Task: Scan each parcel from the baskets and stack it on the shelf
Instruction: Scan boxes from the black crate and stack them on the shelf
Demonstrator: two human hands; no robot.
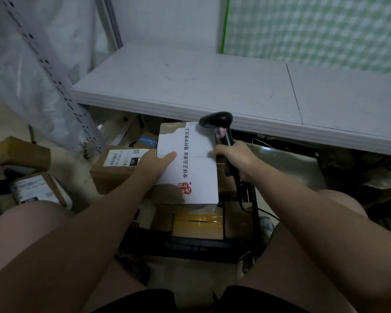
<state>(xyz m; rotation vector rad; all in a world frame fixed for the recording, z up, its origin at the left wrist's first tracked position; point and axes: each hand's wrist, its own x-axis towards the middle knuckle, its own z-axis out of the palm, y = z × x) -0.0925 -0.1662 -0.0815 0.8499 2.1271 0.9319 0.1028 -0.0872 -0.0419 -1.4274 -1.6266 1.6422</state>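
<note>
The left hand (155, 164) is gripping the white parcel (194, 168) by its left edge, thumb lying flat on top, the other fingers hidden beneath. The right hand (237, 159) is curling round the handle of the black scanner (217, 120), whose head is sitting over the parcel's far right corner; that hand is also touching the parcel's right edge. The parcel is being held above the black basket (190, 245), over brown boxes (198, 224), just below the front lip of the white shelf (190, 82). A labelled box (120, 163) is lying just left of the left hand.
</note>
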